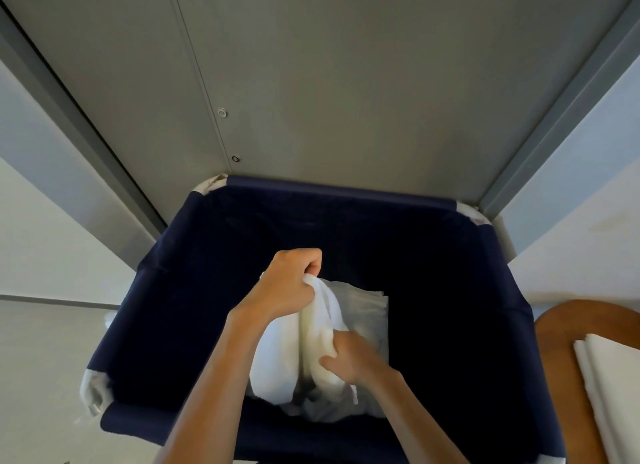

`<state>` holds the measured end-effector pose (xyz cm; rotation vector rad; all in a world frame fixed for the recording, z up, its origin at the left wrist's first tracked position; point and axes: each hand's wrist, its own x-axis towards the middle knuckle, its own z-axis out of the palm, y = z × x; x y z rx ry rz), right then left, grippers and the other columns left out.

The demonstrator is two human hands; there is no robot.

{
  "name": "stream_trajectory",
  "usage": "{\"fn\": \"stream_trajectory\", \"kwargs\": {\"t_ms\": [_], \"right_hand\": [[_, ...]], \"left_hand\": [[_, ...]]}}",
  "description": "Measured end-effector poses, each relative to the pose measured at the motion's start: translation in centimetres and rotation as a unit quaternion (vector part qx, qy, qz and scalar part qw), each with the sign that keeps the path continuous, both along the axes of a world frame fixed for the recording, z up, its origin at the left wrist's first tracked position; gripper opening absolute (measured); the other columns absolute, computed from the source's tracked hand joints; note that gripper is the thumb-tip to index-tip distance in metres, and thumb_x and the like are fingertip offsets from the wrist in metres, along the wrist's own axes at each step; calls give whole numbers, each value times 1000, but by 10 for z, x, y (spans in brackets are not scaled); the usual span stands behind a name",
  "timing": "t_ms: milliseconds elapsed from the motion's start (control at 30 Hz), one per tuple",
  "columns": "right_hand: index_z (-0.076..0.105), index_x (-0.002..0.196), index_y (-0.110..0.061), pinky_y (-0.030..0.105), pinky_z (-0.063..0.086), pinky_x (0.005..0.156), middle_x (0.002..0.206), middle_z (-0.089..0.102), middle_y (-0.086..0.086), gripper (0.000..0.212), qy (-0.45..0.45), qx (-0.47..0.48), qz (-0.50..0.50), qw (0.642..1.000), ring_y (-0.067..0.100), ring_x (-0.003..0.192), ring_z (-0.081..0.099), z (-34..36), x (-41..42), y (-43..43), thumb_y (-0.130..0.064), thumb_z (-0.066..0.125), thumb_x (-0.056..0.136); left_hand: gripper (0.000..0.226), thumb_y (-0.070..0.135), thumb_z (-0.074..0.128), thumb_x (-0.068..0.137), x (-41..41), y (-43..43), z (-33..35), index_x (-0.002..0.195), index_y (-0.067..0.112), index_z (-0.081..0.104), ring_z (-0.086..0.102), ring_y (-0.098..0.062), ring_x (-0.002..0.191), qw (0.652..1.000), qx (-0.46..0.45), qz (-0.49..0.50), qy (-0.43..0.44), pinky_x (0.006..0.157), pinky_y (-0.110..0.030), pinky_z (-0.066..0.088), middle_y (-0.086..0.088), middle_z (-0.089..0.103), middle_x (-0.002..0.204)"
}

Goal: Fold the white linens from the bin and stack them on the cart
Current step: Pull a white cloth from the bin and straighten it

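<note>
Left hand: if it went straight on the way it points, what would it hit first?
Probably the far wall of the navy bin. The left hand, gripping the white linen, has only dark interior ahead; depth is unclear.

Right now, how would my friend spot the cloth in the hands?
Find the big navy fabric bin in the middle. Inside it, the left hand and right hand grip one white cloth. It is bunched up, unlike the flat folded white stack on the brown wooden top.

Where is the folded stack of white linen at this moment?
The folded stack of white linen lies at the head view's lower right edge, on the brown wooden cart top, right of the navy fabric bin.
</note>
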<state>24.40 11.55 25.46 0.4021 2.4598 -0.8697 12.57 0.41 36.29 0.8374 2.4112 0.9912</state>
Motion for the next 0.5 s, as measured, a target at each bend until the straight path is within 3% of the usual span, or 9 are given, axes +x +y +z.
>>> {"fn": "stream_trajectory", "kwargs": {"t_ms": [67, 133, 200, 233, 300, 367, 400, 433, 500], "right_hand": [[34, 142, -22, 27, 45, 74, 100, 61, 2, 53, 15, 15, -33, 999, 22, 97, 60, -8, 1, -3, -35, 53, 94], [11, 151, -27, 25, 47, 69, 94, 60, -1, 70, 36, 25, -78, 996, 16, 83, 60, -17, 3, -6, -34, 51, 95], [9, 151, -27, 26, 49, 66, 98, 58, 0, 69, 58, 44, -107, 992, 15, 80, 59, -23, 4, -6, -31, 50, 96], [12, 151, -29, 27, 51, 70, 112, 54, 4, 67, 62, 66, -104, 990, 18, 86, 60, -24, 5, -5, -30, 51, 96], [21, 148, -35, 29, 52, 81, 145, 27, 12, 63, 63, 120, -83, 987, 24, 110, 54, -28, 6, -1, -26, 53, 95], [30, 145, -38, 33, 48, 94, 158, -4, 9, 58, 76, 146, -56, 985, 29, 134, 31, -32, 4, 3, -23, 53, 94], [35, 143, -36, 36, 44, 100, 159, -5, 5, 54, 78, 144, -34, 986, 30, 138, 22, -33, 1, 6, -24, 52, 94], [41, 141, -31, 38, 40, 104, 158, 8, 3, 48, 72, 138, -7, 988, 29, 139, 21, -33, -2, 7, -26, 51, 94], [54, 130, -19, 36, 41, 100, 139, 45, 4, 36, 55, 128, 21, 990, 27, 129, 40, -33, -6, 9, -27, 48, 95]], "left_hand": [[33, -18, 40, 62, 0, -5, 0, 64, 15, 36, 31, -10, 57, 1000, -4, 3, -1, 51, -26, 25, 5, 38, 62], [33, -18, 40, 63, 2, -10, 0, 63, 15, 36, 30, -10, 56, 1000, -8, 0, -3, 49, -23, 24, 5, 38, 62], [33, -18, 40, 63, 5, -13, 0, 63, 15, 36, 30, -9, 56, 1000, -8, -7, -8, 47, -20, 23, 5, 38, 62], [33, -18, 40, 62, 7, -14, 1, 63, 15, 35, 30, -9, 56, 1000, -8, -10, -10, 46, -19, 23, 5, 38, 61], [33, -18, 39, 62, 8, -16, 0, 63, 14, 35, 29, -9, 57, 1000, -8, -19, -13, 47, -20, 22, 5, 37, 62], [34, -19, 40, 61, 10, -18, 1, 63, 14, 34, 28, -10, 57, 999, -13, -37, -12, 49, -20, 21, 5, 36, 62], [34, -19, 40, 62, 12, -18, 2, 62, 15, 34, 28, -9, 57, 999, -16, -48, -9, 49, -21, 21, 6, 35, 61], [36, -19, 41, 62, 12, -18, 4, 62, 16, 33, 28, -8, 57, 998, -19, -56, -4, 48, -20, 21, 7, 35, 61], [37, -19, 43, 63, 12, -20, 8, 61, 17, 34, 29, -7, 56, 998, -22, -53, -5, 46, -18, 23, 8, 36, 61]]}}
